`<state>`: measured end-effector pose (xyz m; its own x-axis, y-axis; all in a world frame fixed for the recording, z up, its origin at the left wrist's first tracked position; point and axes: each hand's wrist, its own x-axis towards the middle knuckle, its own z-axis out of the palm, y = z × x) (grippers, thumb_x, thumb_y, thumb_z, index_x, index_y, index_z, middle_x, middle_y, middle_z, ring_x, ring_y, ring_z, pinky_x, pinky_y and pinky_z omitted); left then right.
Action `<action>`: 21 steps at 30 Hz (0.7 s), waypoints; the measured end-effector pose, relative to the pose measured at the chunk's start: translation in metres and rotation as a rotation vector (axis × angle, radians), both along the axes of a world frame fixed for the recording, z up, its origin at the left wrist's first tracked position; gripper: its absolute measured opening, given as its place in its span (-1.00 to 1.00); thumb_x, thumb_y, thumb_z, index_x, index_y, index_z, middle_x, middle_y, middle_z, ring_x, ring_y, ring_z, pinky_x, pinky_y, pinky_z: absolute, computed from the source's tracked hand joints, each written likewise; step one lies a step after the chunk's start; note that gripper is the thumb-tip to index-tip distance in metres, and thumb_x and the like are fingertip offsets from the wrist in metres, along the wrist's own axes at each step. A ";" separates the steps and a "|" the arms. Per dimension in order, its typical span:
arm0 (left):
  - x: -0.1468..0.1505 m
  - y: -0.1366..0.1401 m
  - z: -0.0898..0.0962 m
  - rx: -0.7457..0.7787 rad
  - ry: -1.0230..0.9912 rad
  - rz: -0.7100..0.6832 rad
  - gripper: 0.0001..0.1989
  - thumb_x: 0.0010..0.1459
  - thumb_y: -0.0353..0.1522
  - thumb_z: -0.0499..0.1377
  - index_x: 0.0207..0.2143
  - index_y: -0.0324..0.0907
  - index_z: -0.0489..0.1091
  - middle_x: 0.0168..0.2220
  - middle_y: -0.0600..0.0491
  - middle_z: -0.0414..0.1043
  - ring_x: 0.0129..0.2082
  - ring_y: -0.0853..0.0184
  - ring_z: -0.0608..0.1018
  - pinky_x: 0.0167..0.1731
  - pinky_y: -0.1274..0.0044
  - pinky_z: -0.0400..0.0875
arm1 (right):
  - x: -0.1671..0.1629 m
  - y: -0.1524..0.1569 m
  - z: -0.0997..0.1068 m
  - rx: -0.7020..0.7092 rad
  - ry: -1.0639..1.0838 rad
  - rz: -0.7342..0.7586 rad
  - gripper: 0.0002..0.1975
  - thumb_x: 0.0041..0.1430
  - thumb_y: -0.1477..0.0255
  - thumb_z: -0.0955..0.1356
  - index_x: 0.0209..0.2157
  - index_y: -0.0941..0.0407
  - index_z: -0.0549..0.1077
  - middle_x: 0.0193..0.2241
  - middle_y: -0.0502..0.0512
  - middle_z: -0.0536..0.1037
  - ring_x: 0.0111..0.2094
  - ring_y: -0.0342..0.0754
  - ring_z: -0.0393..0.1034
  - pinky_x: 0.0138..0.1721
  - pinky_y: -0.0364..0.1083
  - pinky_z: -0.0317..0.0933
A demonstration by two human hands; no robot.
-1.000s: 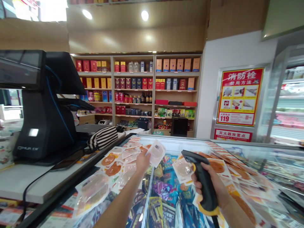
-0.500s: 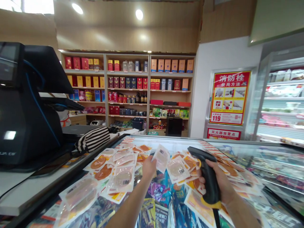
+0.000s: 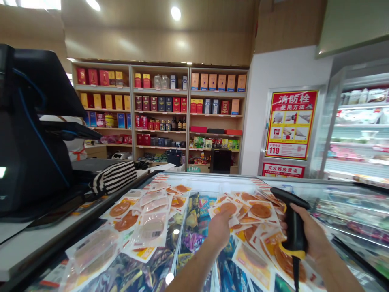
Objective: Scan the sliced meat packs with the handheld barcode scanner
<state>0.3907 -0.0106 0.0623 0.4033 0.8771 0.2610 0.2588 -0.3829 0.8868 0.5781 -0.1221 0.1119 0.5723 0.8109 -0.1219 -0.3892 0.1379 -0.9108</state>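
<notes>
My right hand (image 3: pixel 308 233) is wrapped round a black and yellow barcode scanner (image 3: pixel 295 229), raised over the right side of the freezer. Its cable hangs down. My left hand (image 3: pixel 219 230) is closed at the edge of a flat clear packet (image 3: pixel 228 208) with a round orange-brown patty inside. This packet lies at the left edge of the right-hand pile of similar packets (image 3: pixel 260 210); my fingertips are partly hidden. A second pile of packets (image 3: pixel 152 227) lies to the left, several with their pale, barcoded side up.
Under the piles is a freezer with colourful bags (image 3: pixel 194 241) and a white wire divider (image 3: pixel 180 239). A black checkout terminal (image 3: pixel 36 134) and a striped cloth bag (image 3: pixel 114 177) stand at left. Stocked shelves (image 3: pixel 159 92) line the back wall; a chilled display (image 3: pixel 358 138) is at right.
My left hand has moved right, from holding up a pale packet between the piles to the right pile. The scanner in my right hand has shifted right. The view has turned slightly.
</notes>
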 end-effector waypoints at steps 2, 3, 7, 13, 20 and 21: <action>0.002 -0.003 -0.003 0.100 0.057 -0.038 -0.69 -0.12 -0.52 0.00 -0.33 -0.05 0.38 -0.19 0.09 0.37 -0.16 0.35 0.35 -0.14 0.61 0.14 | 0.001 0.000 -0.001 -0.011 0.003 0.015 -0.83 -0.18 0.34 0.29 -0.54 0.14 0.25 -0.70 -0.02 0.41 -0.73 -0.19 0.26 -0.73 -0.20 0.18; -0.002 -0.002 -0.003 0.152 0.097 -0.032 -0.67 -0.12 -0.53 -0.01 -0.30 -0.05 0.37 -0.17 0.09 0.36 -0.14 0.37 0.34 -0.13 0.62 0.14 | 0.001 0.001 -0.002 -0.016 0.005 0.024 -0.83 -0.17 0.34 0.29 -0.54 0.14 0.25 -0.71 -0.02 0.41 -0.73 -0.19 0.26 -0.73 -0.20 0.18; -0.043 0.014 0.002 0.236 0.253 0.129 -0.65 -0.13 -0.51 0.00 -0.23 -0.09 0.32 -0.12 0.05 0.30 -0.08 0.33 0.28 -0.10 0.59 0.11 | -0.004 0.002 -0.004 -0.032 -0.007 0.038 -0.84 -0.17 0.34 0.29 -0.54 0.14 0.25 -0.72 -0.03 0.40 -0.74 -0.19 0.25 -0.75 -0.20 0.17; -0.157 0.036 0.020 0.187 0.493 0.561 -0.56 -0.10 -0.39 0.00 -0.08 -0.25 0.14 -0.02 -0.17 0.14 -0.01 0.12 0.16 -0.08 0.36 0.01 | -0.044 0.009 -0.001 -0.142 0.007 0.267 -0.76 -0.14 0.25 0.26 -0.60 0.16 0.26 -0.81 -0.01 0.34 -0.79 -0.18 0.20 -0.77 -0.19 0.13; -0.218 0.035 0.013 -0.049 0.663 0.689 -0.41 -0.37 -0.19 0.19 -0.24 -0.31 0.23 -0.17 -0.27 0.30 -0.16 0.04 0.34 -0.29 0.36 0.21 | -0.098 0.017 0.005 -0.117 0.009 0.364 -0.77 -0.14 0.27 0.29 -0.59 0.16 0.26 -0.73 -0.02 0.39 -0.75 -0.22 0.22 -0.74 -0.22 0.14; -0.218 0.036 0.012 -0.070 0.668 0.679 -0.44 -0.38 -0.18 0.20 -0.27 -0.29 0.25 -0.19 -0.25 0.33 -0.18 0.06 0.36 -0.30 0.39 0.22 | -0.103 0.017 0.005 -0.123 0.014 0.382 -0.77 -0.14 0.26 0.28 -0.59 0.16 0.26 -0.73 -0.02 0.39 -0.75 -0.22 0.22 -0.75 -0.23 0.13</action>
<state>0.1724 0.0257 0.0743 -0.1509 0.9835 0.0995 0.8673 0.0834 0.4908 0.4747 -0.1055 0.1165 0.2296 0.9439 -0.2375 -0.4040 -0.1295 -0.9056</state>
